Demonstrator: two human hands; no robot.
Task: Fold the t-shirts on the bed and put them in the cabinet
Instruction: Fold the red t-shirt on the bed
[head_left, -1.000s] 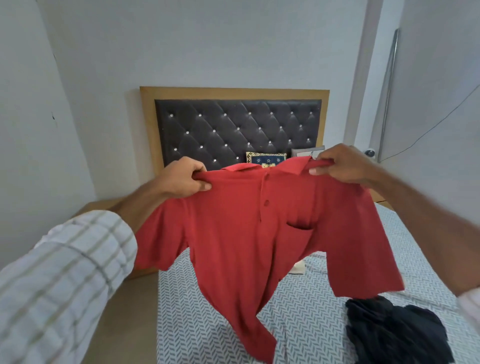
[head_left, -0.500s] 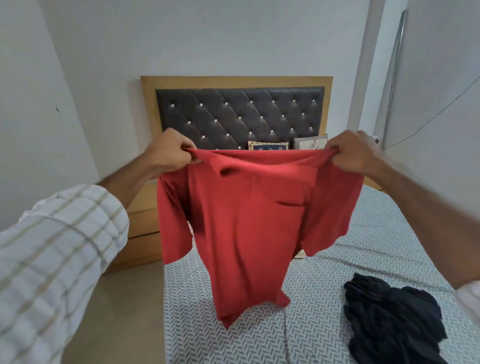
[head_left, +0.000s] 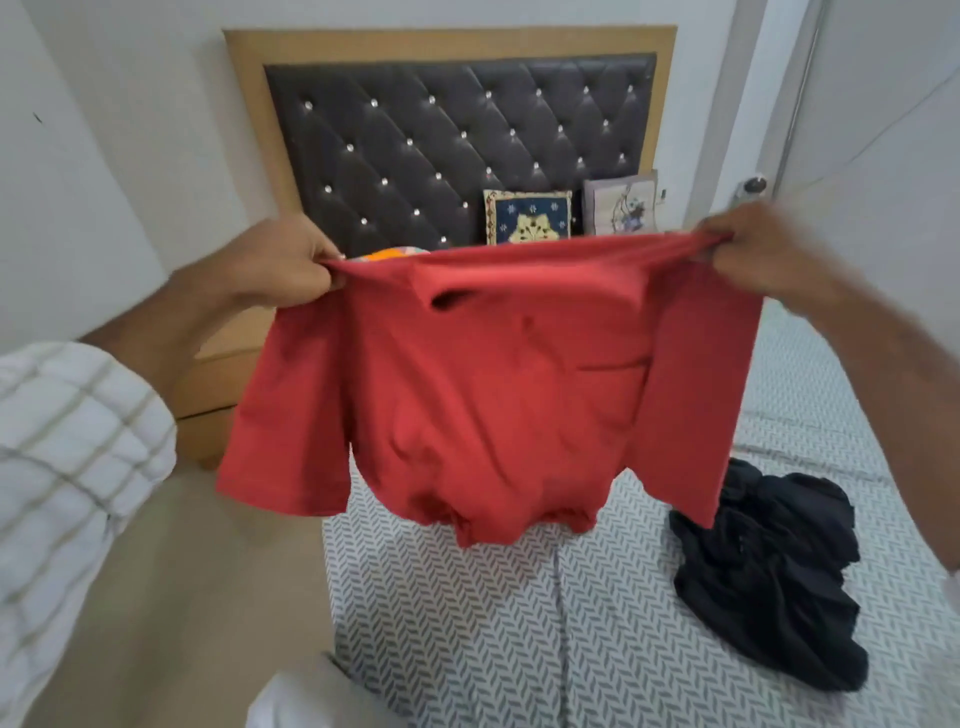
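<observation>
A red polo t-shirt (head_left: 493, 395) hangs stretched between my hands above the bed (head_left: 467, 623). My left hand (head_left: 280, 262) grips its left shoulder and my right hand (head_left: 753, 249) grips its right shoulder. The collar sags forward and a chest pocket shows on the right. The shirt's lower hem bunches where it touches the patterned sheet. A crumpled black t-shirt (head_left: 769, 582) lies on the bed to the right, below my right forearm.
A dark tufted headboard (head_left: 441, 145) in a wooden frame stands behind the shirt, with two small cushions (head_left: 527, 215) leaning against it. A wooden bedside unit (head_left: 208, 395) stands left of the bed. Beige floor lies to the left. A door with a knob (head_left: 753, 184) is at right.
The shirt has come down: its hem, hanging free before, now bunches on the sheet. My hands have spread wider along the shoulders and my view has tilted downward.
</observation>
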